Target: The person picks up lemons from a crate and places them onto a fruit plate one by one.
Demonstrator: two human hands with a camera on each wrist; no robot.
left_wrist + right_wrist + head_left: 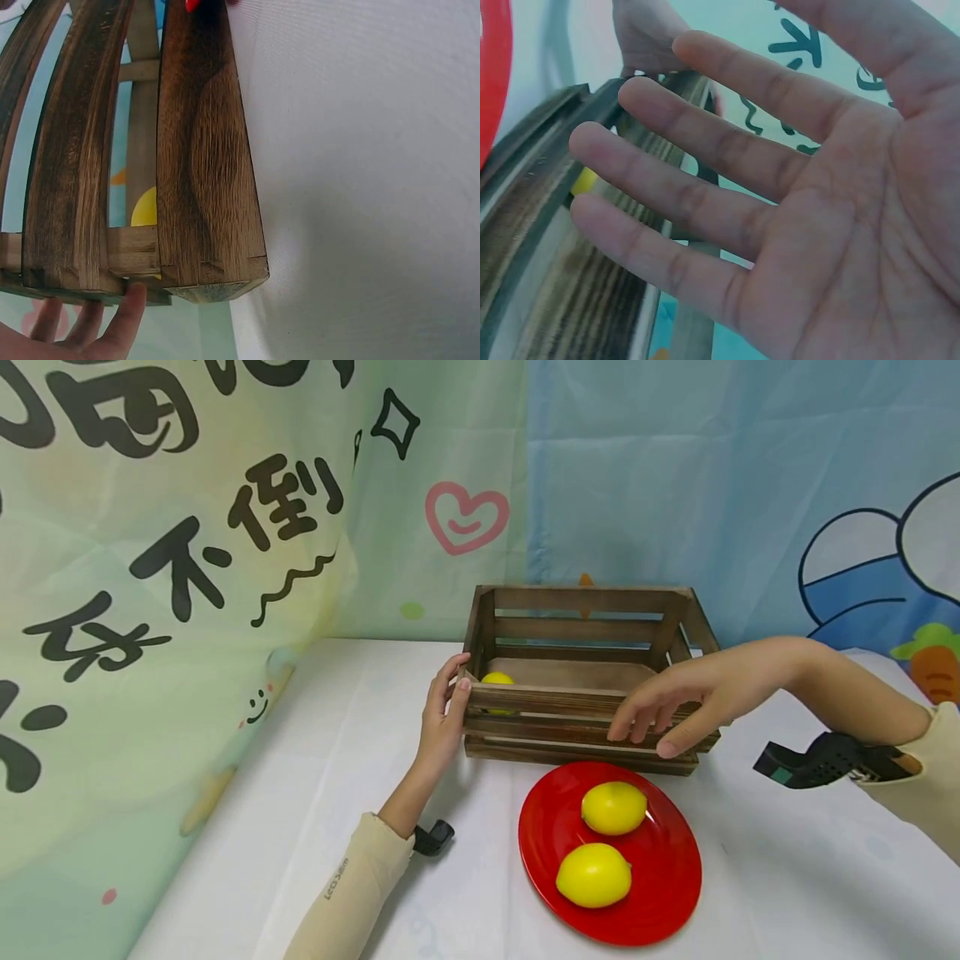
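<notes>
A slatted wooden crate (pixel 540 700) stands near the backdrop. My left hand (pixel 444 714) holds its left end at the front corner, thumb on the front side and fingers along the end, which the left wrist view shows against the end slats. Inside the crate, at the left, lies a yellow lemon (pixel 497 678), partly hidden by the front slats. Over the crate's front right hovers my right hand (pixel 697 697), palm down; its fingers (pixel 697 206) are spread and hold nothing. In front of the crate, a red plate (pixel 540 852) bears two lemons (pixel 613 808), one behind the other.
A white cloth (pixel 360 735) covers the table. Printed cloth backdrops rise along the left side (pixel 135 710) and behind the crate (pixel 637 468). Each wrist wears a black camera band, such as the right one (pixel 832 760).
</notes>
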